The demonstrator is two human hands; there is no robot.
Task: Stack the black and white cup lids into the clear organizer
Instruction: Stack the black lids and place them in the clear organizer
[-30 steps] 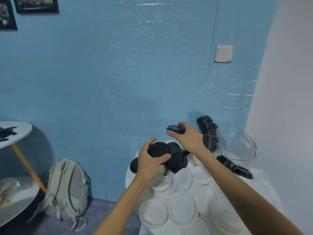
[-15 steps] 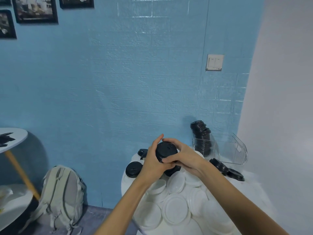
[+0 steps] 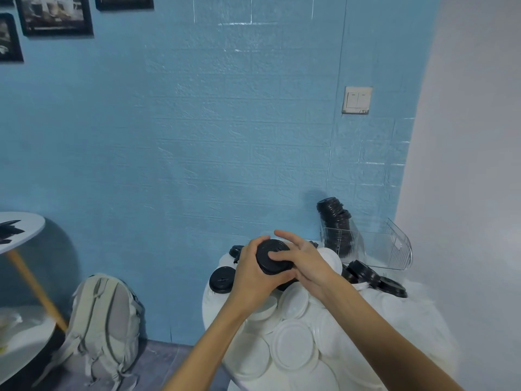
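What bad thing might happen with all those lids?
The tall stack of black lids in the clear organizer leans and pokes above its wall, so adding more might topple it. The white lids lie heaped to the table's edge; a bump from an arm could slide some onto the floor. Both hands, left hand and right hand, squeeze a small black stack, which might slip apart.

The left hand [image 3: 253, 275] and right hand [image 3: 306, 266] covered much of the black lids [image 3: 272, 256] between them, so their count could not be told. White lids [image 3: 293, 345] hid most of the round table [image 3: 208, 303], which ran off the bottom edge. The clear organizer [image 3: 389, 252] blurred its stack's [image 3: 335, 221] lower part. The side table [image 3: 19, 235] and framed pictures [image 3: 56, 14] were cropped at the left and top.
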